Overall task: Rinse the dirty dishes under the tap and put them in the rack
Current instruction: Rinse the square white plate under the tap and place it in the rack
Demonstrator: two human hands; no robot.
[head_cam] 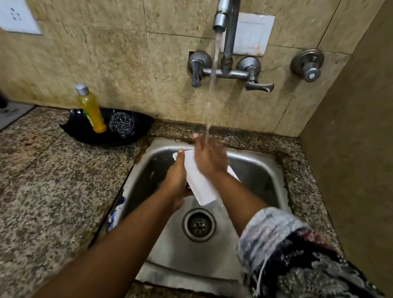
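A white rectangular dish (200,186) is tilted over the steel sink (259,166). My left hand (176,177) grips its left edge, thumb up along the rim. Across the dish's upper face lies my right hand (208,158), fingers straight and blurred, directly under the water stream (212,85) that falls from the tap (222,16). Part of the dish is hidden beneath that hand. No rack is in view.
A black tray (77,127) at the back left of the granite counter (39,185) holds a yellow soap bottle (92,110) and a steel scrubber (122,123). The drain (199,225) sits mid-sink. A wall stands close on the right.
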